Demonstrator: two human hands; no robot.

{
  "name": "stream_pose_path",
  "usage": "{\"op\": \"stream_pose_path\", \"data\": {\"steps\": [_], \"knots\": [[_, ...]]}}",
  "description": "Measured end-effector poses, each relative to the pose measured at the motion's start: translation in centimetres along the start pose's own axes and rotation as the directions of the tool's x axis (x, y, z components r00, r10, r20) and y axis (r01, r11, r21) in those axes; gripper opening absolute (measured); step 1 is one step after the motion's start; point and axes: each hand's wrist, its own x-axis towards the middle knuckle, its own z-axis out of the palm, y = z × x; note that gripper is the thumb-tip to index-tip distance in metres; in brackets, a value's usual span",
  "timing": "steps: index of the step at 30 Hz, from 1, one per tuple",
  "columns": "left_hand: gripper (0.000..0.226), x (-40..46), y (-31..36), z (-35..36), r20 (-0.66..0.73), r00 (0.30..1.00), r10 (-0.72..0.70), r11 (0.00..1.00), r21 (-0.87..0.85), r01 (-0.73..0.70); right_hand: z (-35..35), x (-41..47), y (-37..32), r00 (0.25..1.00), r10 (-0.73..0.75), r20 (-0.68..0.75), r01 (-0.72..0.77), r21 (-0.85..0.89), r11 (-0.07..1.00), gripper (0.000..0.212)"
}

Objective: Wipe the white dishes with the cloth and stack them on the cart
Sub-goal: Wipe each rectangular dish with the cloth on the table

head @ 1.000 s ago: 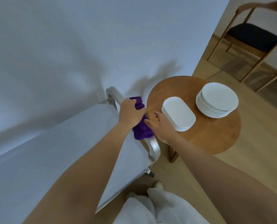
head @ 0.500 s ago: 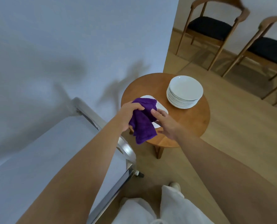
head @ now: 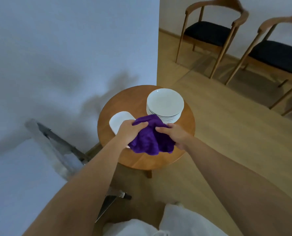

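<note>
A purple cloth (head: 149,138) hangs between both hands above the round wooden table (head: 124,103). My left hand (head: 130,132) grips its left side and my right hand (head: 175,135) grips its right side. A stack of round white plates (head: 165,102) stands on the table's right half. A white oval dish (head: 120,120) lies on the left half, partly hidden behind my left hand and the cloth. The cart (head: 22,176) with its grey top and metal rail stands at the lower left, blurred.
A pale wall (head: 65,48) runs behind the table and cart. Two wooden chairs (head: 210,31) with dark seats stand at the upper right on the wooden floor (head: 235,133). My white trousers show at the bottom.
My left hand lifted the cloth off the cart rail and carried it right over the table. My right hand has taken hold of its other side. The view swung right.
</note>
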Motion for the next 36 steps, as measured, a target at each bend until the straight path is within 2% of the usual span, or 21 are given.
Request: {"op": "stream_pose_path", "data": {"steps": [2, 6, 9, 20, 24, 27, 31, 33, 36], "knots": [[0.018, 0.6, 0.5, 2.7, -0.038, 0.999, 0.006, 1.000, -0.004, -0.006, -3.1, 0.4, -0.3, 1.000, -0.014, 0.006, 0.014, 0.001, 1.000, 0.037], [0.029, 1.5, 1.4, 6.7, -0.077, 0.997, 0.007, 0.989, 0.148, 0.005, -7.4, 1.1, -0.7, 1.000, 0.002, 0.016, -0.001, -0.021, 1.000, 0.039], [0.035, 2.1, 1.9, 8.2, -0.121, 0.993, -0.007, 0.986, 0.162, 0.026, -9.0, 1.9, -0.7, 0.999, 0.014, 0.034, -0.013, -0.024, 1.000, 0.037], [0.030, 4.7, 1.0, 8.0, -0.222, 0.972, -0.077, 0.980, 0.164, 0.115, -9.5, 5.7, -2.1, 0.996, 0.062, 0.060, -0.058, -0.063, 0.996, 0.041], [0.030, 6.4, 0.1, 7.3, -0.254, 0.959, -0.123, 0.978, 0.132, 0.161, -8.9, 8.0, -3.4, 0.987, 0.086, 0.133, -0.074, -0.089, 0.993, 0.043], [0.031, 8.3, -0.1, 6.6, -0.286, 0.946, -0.153, 0.973, 0.123, 0.195, -7.9, 10.1, -4.3, 0.964, 0.203, 0.174, -0.165, -0.209, 0.964, 0.048], [0.026, 11.3, 0.8, 5.7, -0.330, 0.925, -0.187, 0.977, 0.040, 0.211, -5.7, 12.7, -6.0, 0.824, 0.510, 0.246, -0.375, -0.436, 0.818, 0.059], [0.025, 12.6, 1.0, 5.1, -0.343, 0.921, -0.183, 0.980, 0.015, 0.200, -4.5, 14.0, -6.8, 0.780, 0.559, 0.281, -0.349, -0.545, 0.762, 0.062], [0.026, 13.8, 0.5, 3.9, -0.360, 0.904, -0.231, 0.972, -0.054, 0.227, -2.5, 16.0, -7.9, 0.807, 0.536, 0.249, -0.272, -0.648, 0.711, 0.061]]}}
